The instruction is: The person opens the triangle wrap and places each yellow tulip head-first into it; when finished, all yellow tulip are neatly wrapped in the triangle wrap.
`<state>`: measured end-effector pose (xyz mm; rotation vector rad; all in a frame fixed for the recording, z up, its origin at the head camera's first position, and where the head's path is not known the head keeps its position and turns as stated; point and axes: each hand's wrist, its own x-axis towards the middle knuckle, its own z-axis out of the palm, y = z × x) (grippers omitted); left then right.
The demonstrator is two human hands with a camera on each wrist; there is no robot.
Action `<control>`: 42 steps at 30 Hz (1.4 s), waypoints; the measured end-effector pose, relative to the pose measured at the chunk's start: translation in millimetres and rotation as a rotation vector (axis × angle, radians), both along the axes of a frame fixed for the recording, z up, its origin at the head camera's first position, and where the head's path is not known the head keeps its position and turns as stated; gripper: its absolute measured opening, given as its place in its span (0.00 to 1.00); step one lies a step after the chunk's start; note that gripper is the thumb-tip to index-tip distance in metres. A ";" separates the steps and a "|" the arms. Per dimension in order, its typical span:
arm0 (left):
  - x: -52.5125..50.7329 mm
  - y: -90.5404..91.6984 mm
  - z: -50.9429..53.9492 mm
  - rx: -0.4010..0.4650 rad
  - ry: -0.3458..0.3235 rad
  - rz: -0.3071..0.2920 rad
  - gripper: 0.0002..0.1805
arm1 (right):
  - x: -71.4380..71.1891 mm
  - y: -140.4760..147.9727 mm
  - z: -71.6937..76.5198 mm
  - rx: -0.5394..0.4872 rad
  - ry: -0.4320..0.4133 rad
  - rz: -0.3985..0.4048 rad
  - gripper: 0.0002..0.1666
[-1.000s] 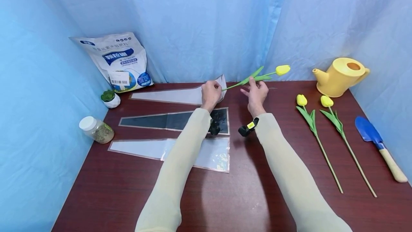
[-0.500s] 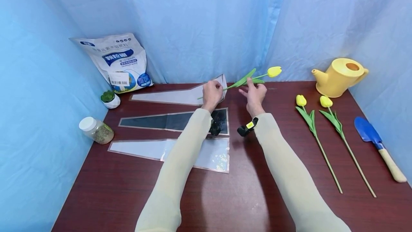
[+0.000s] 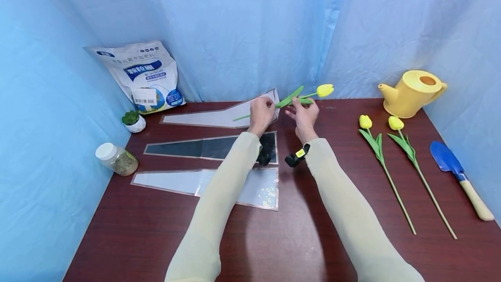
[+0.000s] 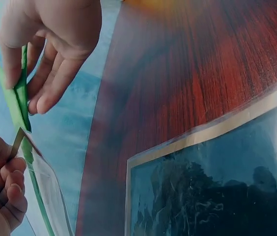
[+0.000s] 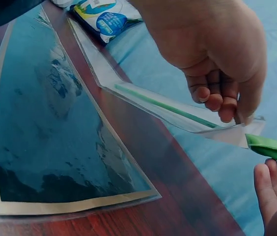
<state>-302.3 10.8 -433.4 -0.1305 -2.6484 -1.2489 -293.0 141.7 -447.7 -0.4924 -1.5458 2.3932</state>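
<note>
My left hand (image 3: 261, 114) pinches the wide open end of the white sleeve (image 3: 211, 117) at the back of the table. In the right wrist view the sleeve (image 5: 151, 104) bends upward toward those fingers, with the green stem (image 5: 178, 111) inside it. My right hand (image 3: 306, 117) holds the yellow tulip (image 3: 324, 90) by its leaves and stem, just right of the sleeve's mouth. In the left wrist view the right hand (image 4: 50, 44) grips the leaves (image 4: 14, 105), whose lower part enters the sleeve. The flower head stays outside.
A black sleeve (image 3: 219, 146) and another white sleeve (image 3: 168, 178) lie nearer. At the left stand a printed bag (image 3: 145, 77), potted plant (image 3: 134, 122) and jar (image 3: 117, 159). At the right are two tulips (image 3: 395, 186), a yellow watering can (image 3: 411, 95) and a blue trowel (image 3: 448, 158).
The tulip has moved left, and its stem reaches further down inside the sleeve. My right hand has shifted left with it; my left hand has moved slightly right, keeping its pinch on the sleeve.
</note>
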 end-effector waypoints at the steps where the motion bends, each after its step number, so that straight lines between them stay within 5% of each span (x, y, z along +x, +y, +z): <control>1: 0.3 0.2 0.6 0.002 0.004 0.001 0.10 | 0.1 -0.2 0.1 -0.014 -0.005 -0.001 0.14; 12: -0.7 -0.6 2.6 -0.010 0.006 0.010 0.10 | 3.4 1.5 2.9 -0.047 -0.068 -0.016 0.06; 22: -0.6 1.4 6.7 -0.021 0.036 0.012 0.10 | 1.6 2.6 2.0 -0.146 -0.101 -0.001 0.09; 42: 1.2 7.1 9.5 -0.001 0.048 -0.060 0.09 | 2.4 -7.0 0.7 -0.165 -0.188 -0.015 0.03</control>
